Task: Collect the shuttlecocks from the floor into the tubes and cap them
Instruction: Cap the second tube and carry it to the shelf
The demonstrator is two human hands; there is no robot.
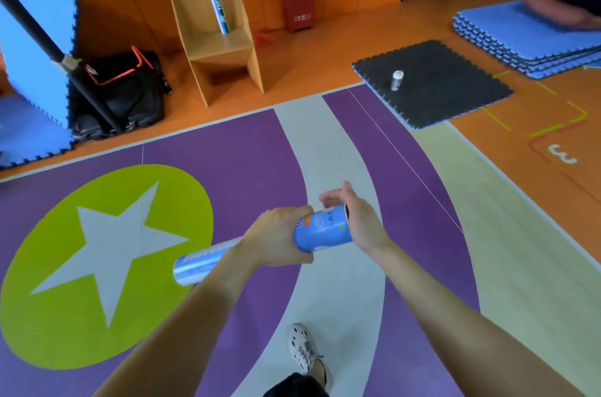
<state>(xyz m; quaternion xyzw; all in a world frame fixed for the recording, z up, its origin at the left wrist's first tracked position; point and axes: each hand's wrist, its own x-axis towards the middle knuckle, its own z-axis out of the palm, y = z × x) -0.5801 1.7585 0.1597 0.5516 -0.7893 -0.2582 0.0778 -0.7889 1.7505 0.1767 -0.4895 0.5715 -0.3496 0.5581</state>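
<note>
I hold a long blue shuttlecock tube (322,229) nearly level in front of me. My left hand (279,235) is wrapped around its middle, and the tube's other end sticks out past my left wrist. My right hand (353,218) lies flat against the tube's right-hand mouth, palm on the opening, fingers spread. Whether a cap sits under the palm is hidden. A second tube (217,5), white and green, leans upright in the wooden chair (224,48) by the wall. A small white item (397,79), perhaps a shuttlecock, stands on the black mat (435,94).
A black bag (120,94) and a black pole (48,39) lean by blue mats at the left. A red cabinet (298,0) stands against the orange wall. Stacked blue mats (520,35) lie at the right, with another person's blurred hand (559,11) above them. My shoe (304,351) is below.
</note>
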